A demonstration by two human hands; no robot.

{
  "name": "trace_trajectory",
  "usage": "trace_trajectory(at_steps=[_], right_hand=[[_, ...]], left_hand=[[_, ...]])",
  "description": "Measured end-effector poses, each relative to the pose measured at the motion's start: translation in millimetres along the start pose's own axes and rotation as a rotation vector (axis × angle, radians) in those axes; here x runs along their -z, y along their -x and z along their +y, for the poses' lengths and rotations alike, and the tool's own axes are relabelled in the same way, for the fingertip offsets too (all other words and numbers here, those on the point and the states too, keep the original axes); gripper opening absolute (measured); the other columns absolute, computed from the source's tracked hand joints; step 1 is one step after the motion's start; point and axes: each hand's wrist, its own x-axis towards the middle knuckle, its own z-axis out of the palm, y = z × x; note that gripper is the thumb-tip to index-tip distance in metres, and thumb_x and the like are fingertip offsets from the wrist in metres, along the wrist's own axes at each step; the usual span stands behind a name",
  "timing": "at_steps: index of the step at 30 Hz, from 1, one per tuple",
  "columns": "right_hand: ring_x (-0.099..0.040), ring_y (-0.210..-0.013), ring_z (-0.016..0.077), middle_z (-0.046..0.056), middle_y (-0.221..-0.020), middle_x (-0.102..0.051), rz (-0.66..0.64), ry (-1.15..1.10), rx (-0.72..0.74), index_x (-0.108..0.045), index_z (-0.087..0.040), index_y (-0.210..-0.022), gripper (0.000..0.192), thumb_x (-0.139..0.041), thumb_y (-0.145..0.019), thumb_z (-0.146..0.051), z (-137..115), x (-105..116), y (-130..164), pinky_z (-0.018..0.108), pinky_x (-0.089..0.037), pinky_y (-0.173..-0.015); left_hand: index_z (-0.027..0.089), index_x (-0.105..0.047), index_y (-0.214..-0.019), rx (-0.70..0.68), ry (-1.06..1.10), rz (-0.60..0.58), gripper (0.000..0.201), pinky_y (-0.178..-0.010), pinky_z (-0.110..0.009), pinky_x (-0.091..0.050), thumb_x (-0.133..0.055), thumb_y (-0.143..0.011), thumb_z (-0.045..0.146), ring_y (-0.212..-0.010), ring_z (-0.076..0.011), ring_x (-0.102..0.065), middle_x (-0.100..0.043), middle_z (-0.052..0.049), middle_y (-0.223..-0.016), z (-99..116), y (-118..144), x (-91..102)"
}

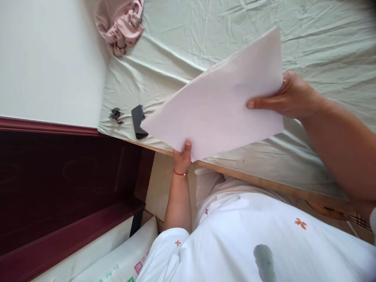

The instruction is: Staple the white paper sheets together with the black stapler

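Note:
A large white sheet of paper is held up at a slant over the bed, with what looks like a second layer along its upper edge. My left hand grips its lower edge, thumb on top and the other fingers hidden beneath. On the far right side, my right hand pinches the paper with the thumb lying flat across its face and the fingers behind. A red string bracelet circles my left wrist.
Pale green wrinkled cloth covers the bed, whose wooden edge runs before my body. A black phone-like object, a small dark tangled item and crumpled pink fabric lie leftward. Dark red furniture stands at left.

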Motion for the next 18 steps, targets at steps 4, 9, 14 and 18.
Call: trace_trajectory(at_steps=[4,9,14,18], right_hand=[[-0.083,-0.112,0.0419,0.011,-0.101,-0.088,-0.002,-0.039,-0.094,-0.086,-0.015,-0.091,0.037,-0.113,-0.068,-0.027,-1,0,2,0.071,-0.069,-0.111],[-0.082,-0.116,0.0409,0.010,-0.107,-0.089,0.027,-0.057,-0.068,-0.087,-0.018,-0.090,0.040,-0.114,-0.063,-0.031,7,4,6,0.064,-0.071,-0.110],[-0.080,-0.121,0.0342,0.004,-0.113,-0.090,0.026,-0.061,0.238,-0.088,-0.022,-0.094,0.045,-0.115,-0.058,-0.029,-3,6,10,0.054,-0.067,-0.119],[-0.081,-0.108,0.0319,0.002,-0.094,-0.087,-0.038,0.057,0.138,-0.083,-0.020,-0.082,0.046,-0.116,-0.051,-0.025,-9,11,7,0.055,-0.068,-0.114]], left_hand=[[0.026,-0.087,-0.121,-0.009,-0.001,-0.035,0.078,-0.137,-0.045,-0.050,-0.101,-0.069,0.083,-0.156,-0.0333,-0.070,-0.086,-0.015,-0.140,6,4,-11.2],[0.026,-0.087,-0.116,0.087,0.043,-0.017,0.085,-0.130,-0.052,-0.058,-0.104,-0.058,0.085,-0.146,-0.0382,-0.075,-0.088,-0.014,-0.130,19,13,-17.5],[0.030,-0.087,-0.099,0.000,0.017,0.010,0.063,-0.131,-0.057,-0.058,-0.110,-0.056,0.071,-0.139,-0.0394,-0.079,-0.089,-0.012,-0.125,26,17,-3.8],[0.029,-0.083,-0.083,-0.002,-0.069,0.001,0.057,-0.131,-0.053,-0.058,-0.115,-0.047,0.059,-0.121,-0.0369,-0.085,-0.090,-0.006,-0.102,25,7,10.7]])
